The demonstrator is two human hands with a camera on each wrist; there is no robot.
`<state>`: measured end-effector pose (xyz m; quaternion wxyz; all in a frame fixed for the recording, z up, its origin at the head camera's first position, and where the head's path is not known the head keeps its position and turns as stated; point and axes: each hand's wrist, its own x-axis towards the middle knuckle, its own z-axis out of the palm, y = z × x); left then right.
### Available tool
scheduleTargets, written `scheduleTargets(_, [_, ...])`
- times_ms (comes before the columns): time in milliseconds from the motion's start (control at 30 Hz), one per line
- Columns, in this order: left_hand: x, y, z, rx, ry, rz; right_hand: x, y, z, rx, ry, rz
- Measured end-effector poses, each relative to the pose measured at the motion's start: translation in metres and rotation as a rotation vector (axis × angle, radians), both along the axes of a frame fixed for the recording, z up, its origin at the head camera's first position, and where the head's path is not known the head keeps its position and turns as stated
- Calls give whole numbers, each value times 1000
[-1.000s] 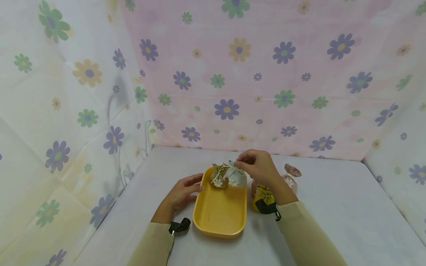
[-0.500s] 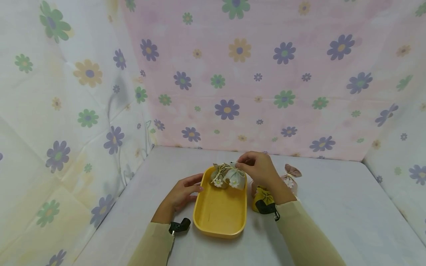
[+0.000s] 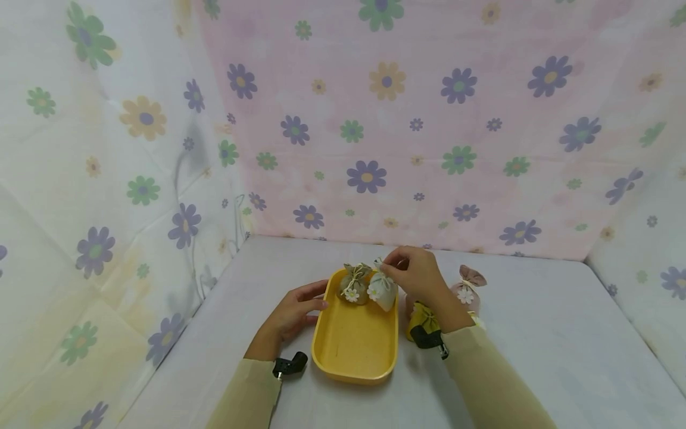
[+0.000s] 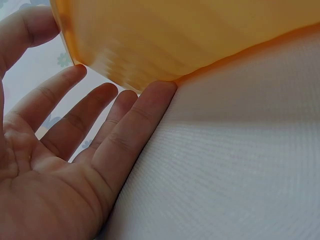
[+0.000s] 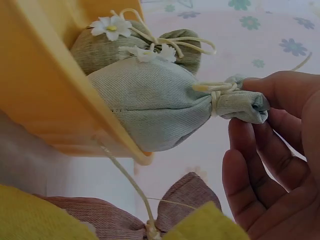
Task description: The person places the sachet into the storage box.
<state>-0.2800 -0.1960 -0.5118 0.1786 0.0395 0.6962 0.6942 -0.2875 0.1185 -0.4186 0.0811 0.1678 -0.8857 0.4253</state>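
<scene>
1. Flower-printed cloth (image 3: 386, 119) forms the back and both sides, pinkish at the rear, around a white-covered bench (image 3: 546, 333).
2. A yellow tray (image 3: 354, 348) sits on the bench, its long axis running away from the person.
3. The left hand (image 3: 291, 310) rests at the tray's left wall, fingers loosely extended and touching it, grasping nothing.
4. The right hand (image 3: 418, 274) is the nearer one to the pale blue pouch (image 3: 383, 293); its grip pinches the gathered neck between thumb and fingers.
5. This pouch hangs below the grip at the tray's far right corner, long axis slightly tilted, base inside the rim; whether it bears on the tray floor cannot be told.
6. An olive pouch (image 3: 354, 292) is just to its left inside; a mustard pouch (image 3: 426, 316) and a pink pouch (image 3: 474, 302) stand outside, rightward.
</scene>
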Motion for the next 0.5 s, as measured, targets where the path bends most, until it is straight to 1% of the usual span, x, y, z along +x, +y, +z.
scheduleTargets(267, [0, 0, -1, 2, -1, -3, -4, -3, -8, 21, -20, -4])
scheduleTargets(500, [1, 0, -2, -8, 13, -9, -4, -3, -11, 23, -32, 3])
